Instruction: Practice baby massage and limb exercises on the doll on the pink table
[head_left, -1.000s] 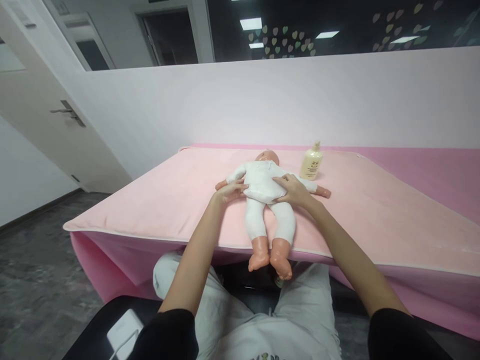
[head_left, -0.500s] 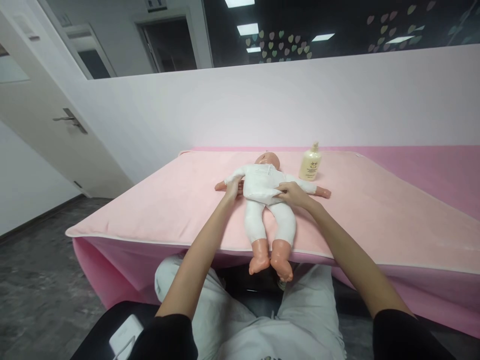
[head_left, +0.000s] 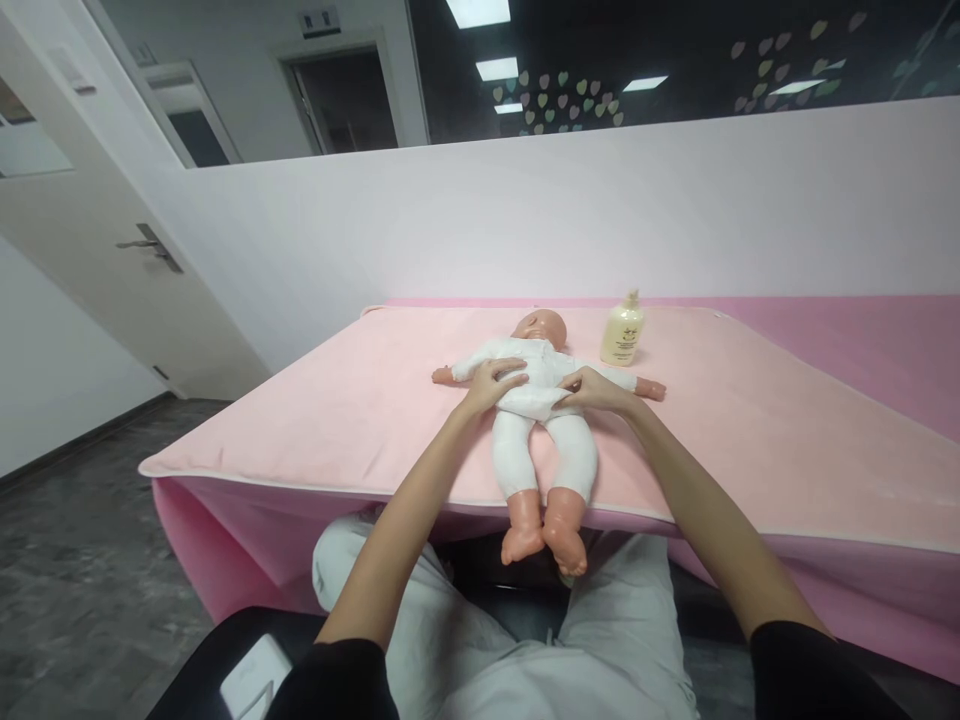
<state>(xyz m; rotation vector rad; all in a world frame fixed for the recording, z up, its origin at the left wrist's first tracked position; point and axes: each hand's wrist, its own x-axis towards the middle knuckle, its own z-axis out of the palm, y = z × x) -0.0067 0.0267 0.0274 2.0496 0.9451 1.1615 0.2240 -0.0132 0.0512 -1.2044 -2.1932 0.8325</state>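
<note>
A baby doll (head_left: 538, 360) in a white outfit lies on its back on a pink cloth (head_left: 337, 410), its bare feet past the front edge. My left hand (head_left: 495, 384) rests on the left side of the doll's belly, thumb and fingers apart. On the other side, my right hand (head_left: 589, 389) pinches the lower hem of the white top near the doll's hip. A pale yellow pump bottle (head_left: 622, 332) stands upright beyond the doll's arm on the right.
A white wall (head_left: 525, 220) with a dark window above it rises behind the table. At the left is a door (head_left: 142, 300). A white device (head_left: 255, 678) with a cable lies at my lower left, on a black surface.
My left hand has moved from beside the doll's waist up onto its belly. The right hand stays at the hem. The doll's head shows a little more.
</note>
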